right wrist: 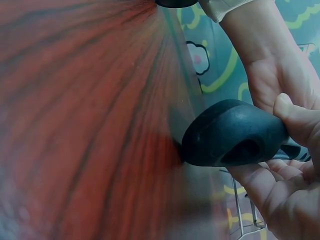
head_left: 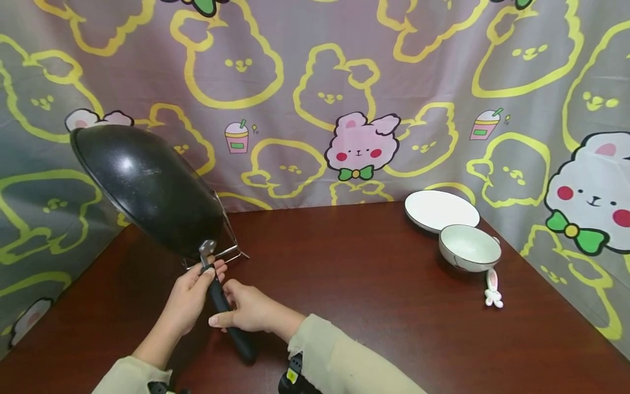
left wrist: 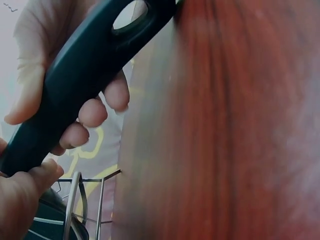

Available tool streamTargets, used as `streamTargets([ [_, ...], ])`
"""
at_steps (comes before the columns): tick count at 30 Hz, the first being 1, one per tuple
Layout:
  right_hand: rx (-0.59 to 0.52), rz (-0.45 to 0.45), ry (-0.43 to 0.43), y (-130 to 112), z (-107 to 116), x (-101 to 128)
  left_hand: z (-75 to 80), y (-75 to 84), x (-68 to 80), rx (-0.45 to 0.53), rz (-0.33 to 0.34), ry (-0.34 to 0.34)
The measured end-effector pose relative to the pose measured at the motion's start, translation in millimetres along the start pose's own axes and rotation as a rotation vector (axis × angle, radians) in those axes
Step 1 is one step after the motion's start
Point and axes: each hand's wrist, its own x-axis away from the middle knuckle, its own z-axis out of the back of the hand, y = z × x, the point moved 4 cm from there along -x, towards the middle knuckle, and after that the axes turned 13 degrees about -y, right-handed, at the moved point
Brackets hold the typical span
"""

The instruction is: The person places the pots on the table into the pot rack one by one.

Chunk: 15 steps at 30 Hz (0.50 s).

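Note:
A black wok [head_left: 147,186] is tipped up at the left of the head view, its dark outer side towards me. Its long black handle [head_left: 231,317] slants down to the right. My left hand [head_left: 189,298] grips the handle near the metal joint [head_left: 207,248], thumb on top. Lower down, my right hand [head_left: 251,309] holds the same handle between thumb and fingers. In the left wrist view, the right hand's fingers [left wrist: 92,112] show under the handle [left wrist: 75,85]. The right wrist view has the rounded handle end [right wrist: 230,132] close over the table.
Behind the wok, a wire rack [head_left: 228,232] stands on the brown table [head_left: 344,290], partly hidden. At the right are a white plate [head_left: 440,209], a pale bowl [head_left: 470,249] and a small white rabbit-shaped piece [head_left: 493,289] beside it. A patterned curtain [head_left: 290,65] hangs behind.

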Motion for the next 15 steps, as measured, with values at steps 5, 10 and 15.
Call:
streamTargets([
  [5,-0.012,-0.014,-0.002,-0.2,1.7,-3.0,4.6,1.3,-2.1,-0.002,0.037,-0.054],
  [10,0.132,-0.033,0.031,0.8,8.0,10.0,7.0,9.9,4.3,-0.234,0.172,-0.023],
  [15,0.297,-0.011,0.118,-4.3,41.0,58.3,6.1,45.2,28.7,-0.748,0.011,0.295],
])
